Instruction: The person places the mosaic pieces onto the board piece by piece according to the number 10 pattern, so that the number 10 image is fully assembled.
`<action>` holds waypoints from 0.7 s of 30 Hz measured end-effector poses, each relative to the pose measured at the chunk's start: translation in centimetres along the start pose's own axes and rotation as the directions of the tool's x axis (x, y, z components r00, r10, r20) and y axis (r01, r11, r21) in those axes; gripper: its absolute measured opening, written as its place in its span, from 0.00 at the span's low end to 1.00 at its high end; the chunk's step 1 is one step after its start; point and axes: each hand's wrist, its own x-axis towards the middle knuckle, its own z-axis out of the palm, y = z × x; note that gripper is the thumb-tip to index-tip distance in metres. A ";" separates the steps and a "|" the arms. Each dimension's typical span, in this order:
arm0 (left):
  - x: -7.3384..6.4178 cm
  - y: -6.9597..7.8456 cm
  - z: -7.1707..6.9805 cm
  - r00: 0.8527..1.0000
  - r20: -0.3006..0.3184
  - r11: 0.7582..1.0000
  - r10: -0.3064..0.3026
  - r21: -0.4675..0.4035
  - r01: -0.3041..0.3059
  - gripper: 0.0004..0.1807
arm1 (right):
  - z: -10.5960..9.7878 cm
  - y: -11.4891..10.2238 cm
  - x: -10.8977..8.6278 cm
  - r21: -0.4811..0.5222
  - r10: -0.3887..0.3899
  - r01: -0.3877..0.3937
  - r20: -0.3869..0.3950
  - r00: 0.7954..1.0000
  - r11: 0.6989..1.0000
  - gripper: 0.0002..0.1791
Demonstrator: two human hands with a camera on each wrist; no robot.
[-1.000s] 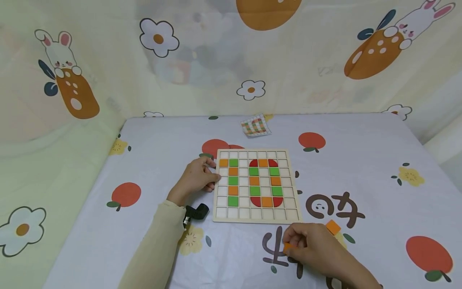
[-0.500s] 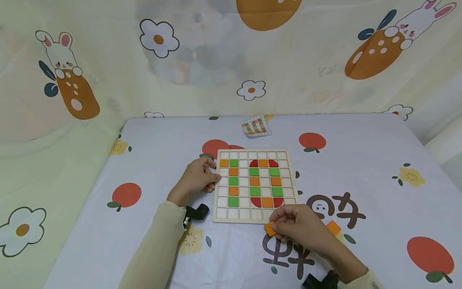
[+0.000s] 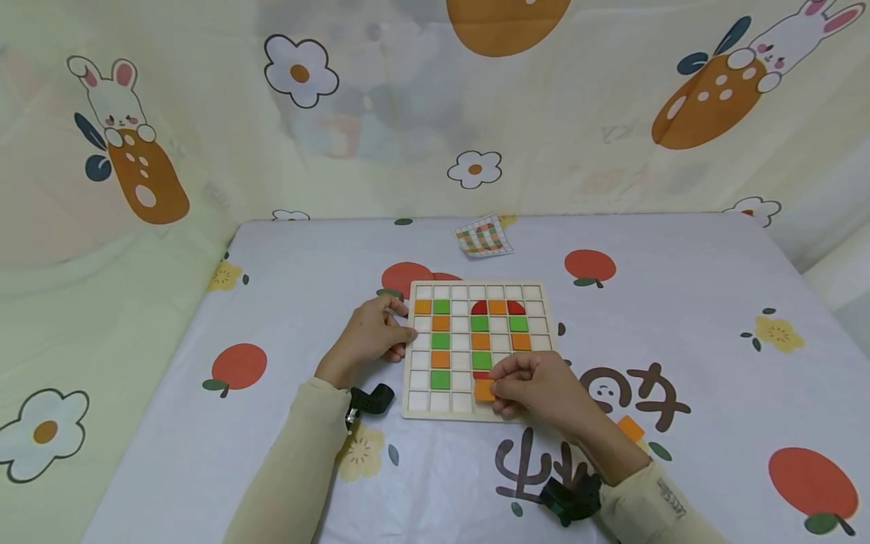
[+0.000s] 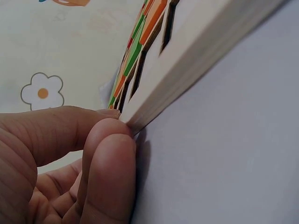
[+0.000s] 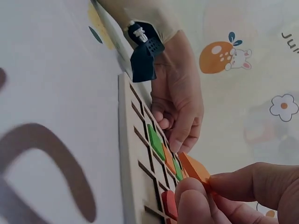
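Note:
A square wooden grid board (image 3: pixel 440 414) lies on the tablecloth, with orange, green and red pieces in some of its cells. My left hand (image 3: pixel 370 332) holds the board's left rim with its fingertips; the left wrist view shows thumb and fingers (image 4: pixel 112 172) right at that rim. Over the board's front rows, my right hand (image 3: pixel 537 385) pinches an orange square tile (image 3: pixel 484 391) between thumb and fingers. The tile (image 5: pixel 194 168) is tilted in the right wrist view. The tile and hand cover part of the lower red, orange and green pieces in the head view.
Another orange tile (image 3: pixel 630 428) lies on the cloth right of the board, near my right wrist. A small card (image 3: pixel 483 236) with a printed coloured grid lies behind the board. A patterned curtain (image 3: pixel 381 136) hangs along the table's far edge.
My right hand has moved up and left from the cloth in front of the board to over its front rows, carrying the orange tile. The left hand and board have stayed put.

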 end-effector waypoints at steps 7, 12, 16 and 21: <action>-0.1 0.0 0.0 1.000 0.002 1.000 0.008 -0.003 -0.008 0.20 | 0.5 -0.8 1.7 0.012 -0.005 0.005 0.003 1.000 1.000 0.08; -0.1 0.1 0.0 1.000 0.000 1.000 0.007 0.000 -0.007 0.20 | 1.1 -1.3 2.3 0.009 -0.011 0.011 0.010 1.000 1.000 0.07; 0.0 0.1 0.1 1.000 -0.004 1.000 0.003 0.006 -0.002 0.20 | 1.4 -1.5 2.5 -0.011 -0.011 0.011 0.004 1.000 1.000 0.08; 0.0 0.1 0.1 1.000 -0.006 1.000 0.006 0.012 -0.006 0.20 | 1.8 -1.5 2.7 -0.043 -0.002 0.001 -0.016 1.000 0.999 0.08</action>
